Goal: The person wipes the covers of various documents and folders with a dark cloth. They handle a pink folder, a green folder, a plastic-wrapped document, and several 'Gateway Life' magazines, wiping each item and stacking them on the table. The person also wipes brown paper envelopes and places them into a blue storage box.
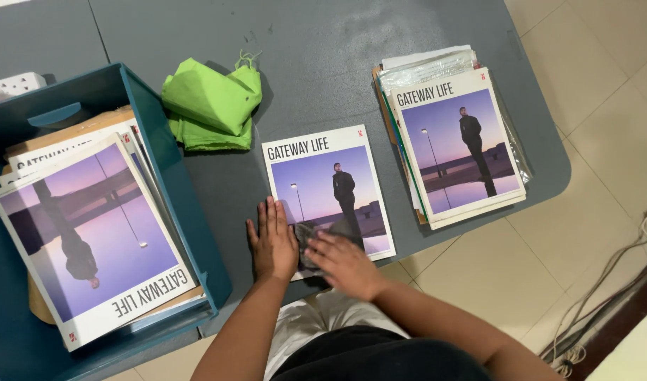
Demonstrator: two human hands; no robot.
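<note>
A magazine [322, 173] with a purple dusk cover showing a standing figure lies flat on the grey table [323, 63], near its front edge. My left hand [272, 241] rests flat, fingers extended, at the magazine's lower left corner, partly on the table. My right hand [346, 265] lies over the lower part of the cover and holds a small dark grey cloth [306, 235] pressed against it. The cloth touches the cover between my two hands.
A stack of like magazines [459, 141] sits at the table's right end. A blue bin [169, 162] at the left holds more of them [90, 236]. Crumpled green fabric [212, 106] lies behind. A white power strip [13, 83] is far left; cables [605, 300] trail on the tiled floor.
</note>
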